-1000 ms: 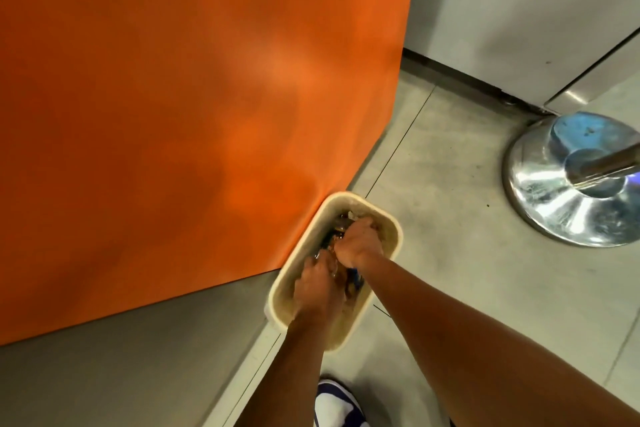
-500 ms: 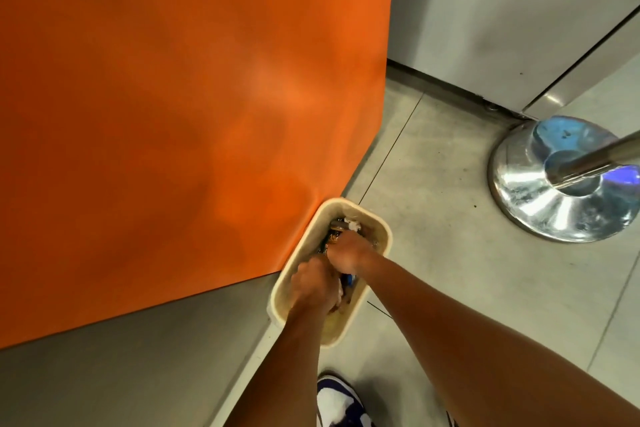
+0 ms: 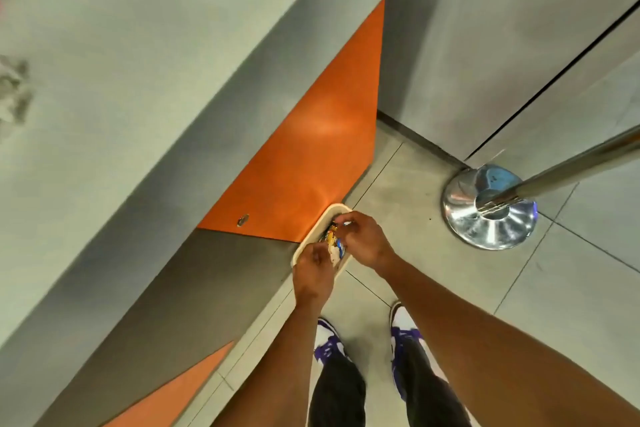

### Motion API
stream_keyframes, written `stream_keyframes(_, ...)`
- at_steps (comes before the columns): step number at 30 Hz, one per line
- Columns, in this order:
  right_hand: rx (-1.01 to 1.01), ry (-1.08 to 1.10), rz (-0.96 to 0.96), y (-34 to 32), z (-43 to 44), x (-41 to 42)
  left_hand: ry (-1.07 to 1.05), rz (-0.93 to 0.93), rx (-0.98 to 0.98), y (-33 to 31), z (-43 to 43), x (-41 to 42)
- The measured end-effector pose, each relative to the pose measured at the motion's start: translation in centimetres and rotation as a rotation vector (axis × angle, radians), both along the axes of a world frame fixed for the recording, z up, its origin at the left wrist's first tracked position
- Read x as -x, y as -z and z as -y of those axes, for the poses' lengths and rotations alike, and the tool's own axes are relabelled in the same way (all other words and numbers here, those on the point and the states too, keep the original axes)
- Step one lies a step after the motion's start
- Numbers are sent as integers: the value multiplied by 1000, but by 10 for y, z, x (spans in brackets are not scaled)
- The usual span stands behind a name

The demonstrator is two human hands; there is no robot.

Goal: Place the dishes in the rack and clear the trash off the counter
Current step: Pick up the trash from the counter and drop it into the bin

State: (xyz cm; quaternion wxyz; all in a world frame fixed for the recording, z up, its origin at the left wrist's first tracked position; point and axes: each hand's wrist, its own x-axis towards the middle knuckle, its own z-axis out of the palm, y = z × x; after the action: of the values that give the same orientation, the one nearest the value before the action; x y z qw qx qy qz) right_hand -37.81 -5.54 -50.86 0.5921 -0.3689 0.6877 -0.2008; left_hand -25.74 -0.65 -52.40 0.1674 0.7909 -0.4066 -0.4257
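A cream waste bin stands on the floor against the orange cabinet front. Colourful wrappers and other trash lie inside it. My left hand hovers over the bin's near end with loosely curled fingers. Over the far end is my right hand, its fingers also curled above the trash. Neither hand visibly holds anything. Most of the bin is hidden behind my hands.
The grey counter top fills the upper left, with a blurred crumpled item at its far left edge. A chrome stanchion base and its pole stand on the tiled floor to the right. My shoes are just behind the bin.
My head has risen, so the counter top and my feet have come into view. Both hands have lifted out of the bin, where they were pressed down into the trash.
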Motion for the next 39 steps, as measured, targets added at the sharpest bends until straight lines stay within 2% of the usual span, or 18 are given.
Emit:
stream_keyframes(5, 53, 64, 182, -128, -37, 17, -181, -235, 73, -123, -31, 14)
stream_keyframes(11, 162, 81, 323, -261, -52, 25, -289, -362, 196, -251, -53, 12)
stream_keyframes(14, 236, 4, 357, -316, -57, 13, -376, -420, 329, -307, -64, -3)
stream_keyframes(20, 348, -244, 427, -399, -53, -44, -560, -382, 534, -388, -86, -49)
stream_keyframes(24, 438, -388, 409, -430, -46, -81, -634, -359, 641, -418, -101, -92)
stream_keyframes(28, 489, -527, 316, -434, -44, -110, -691, -330, 693, -422, -120, -129)
stream_keyframes(33, 509, -508, 111, -417, -16, -144, -723, -271, 629, -405, -116, -171)
stream_keyframes(39, 544, -451, -81, -400, 34, -180, -622, -175, 555, -393, -64, -225)
